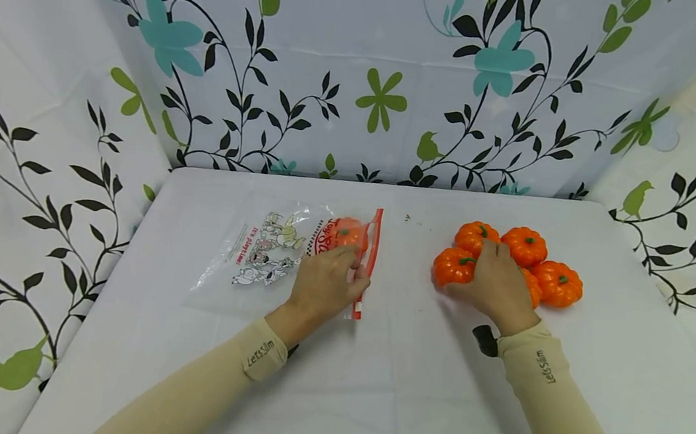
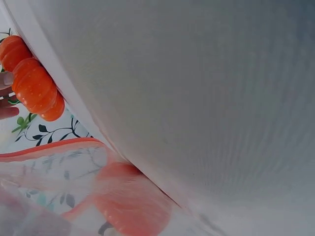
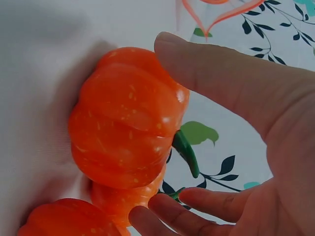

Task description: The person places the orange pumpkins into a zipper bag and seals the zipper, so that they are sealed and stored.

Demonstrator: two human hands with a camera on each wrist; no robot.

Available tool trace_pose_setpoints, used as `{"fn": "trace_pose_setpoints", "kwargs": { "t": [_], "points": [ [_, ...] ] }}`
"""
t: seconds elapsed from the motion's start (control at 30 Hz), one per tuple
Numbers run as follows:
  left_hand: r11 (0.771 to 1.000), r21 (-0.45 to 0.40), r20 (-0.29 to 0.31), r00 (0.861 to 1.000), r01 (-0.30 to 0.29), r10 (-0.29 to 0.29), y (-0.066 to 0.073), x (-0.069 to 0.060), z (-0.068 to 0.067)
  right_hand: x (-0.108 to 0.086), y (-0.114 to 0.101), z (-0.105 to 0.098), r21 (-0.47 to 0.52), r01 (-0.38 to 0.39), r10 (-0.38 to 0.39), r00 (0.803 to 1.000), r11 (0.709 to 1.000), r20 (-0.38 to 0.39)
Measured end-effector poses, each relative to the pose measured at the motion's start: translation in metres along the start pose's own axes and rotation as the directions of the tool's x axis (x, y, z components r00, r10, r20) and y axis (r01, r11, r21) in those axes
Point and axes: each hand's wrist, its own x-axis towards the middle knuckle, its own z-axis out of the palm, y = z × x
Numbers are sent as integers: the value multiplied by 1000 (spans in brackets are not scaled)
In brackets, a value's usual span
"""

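A clear plastic zip bag (image 1: 277,252) with printed cartoon animals and a red-edged mouth lies on the left of the table. Inside, near the mouth, sits an orange toy pumpkin (image 1: 348,230), blurred through the plastic in the left wrist view. My left hand (image 1: 323,280) holds the bag by its mouth, fingers bent; its fingertips are partly hidden. Over a group of several orange pumpkins on the right is my right hand (image 1: 497,284). Its thumb (image 3: 197,61) lies against the nearest pumpkin (image 3: 128,118), which has a green stem, while the other fingers stay loosely spread.
A white cloth covers the table (image 1: 363,402). A leaf-patterned curtain (image 1: 316,59) hangs behind it and at both sides. Other pumpkins (image 1: 559,284) sit close together beside and behind the right hand.
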Motion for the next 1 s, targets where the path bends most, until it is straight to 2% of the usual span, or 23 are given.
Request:
{"fn": "trace_pose_setpoints", "kwargs": {
  "t": [0.37,0.77,1.0],
  "points": [
    [999,-34,-24,1000,-15,15,-1,-1,-1,1,4,7,-106,-10,11,1000,994,7],
    [999,-41,-35,999,-21,20,-1,-2,-2,2,3,14,-156,-4,2,1000,988,-11],
    [999,-35,-35,999,-13,12,-1,-3,-3,3,5,19,-151,-6,1,999,989,-39]
  ]
}}
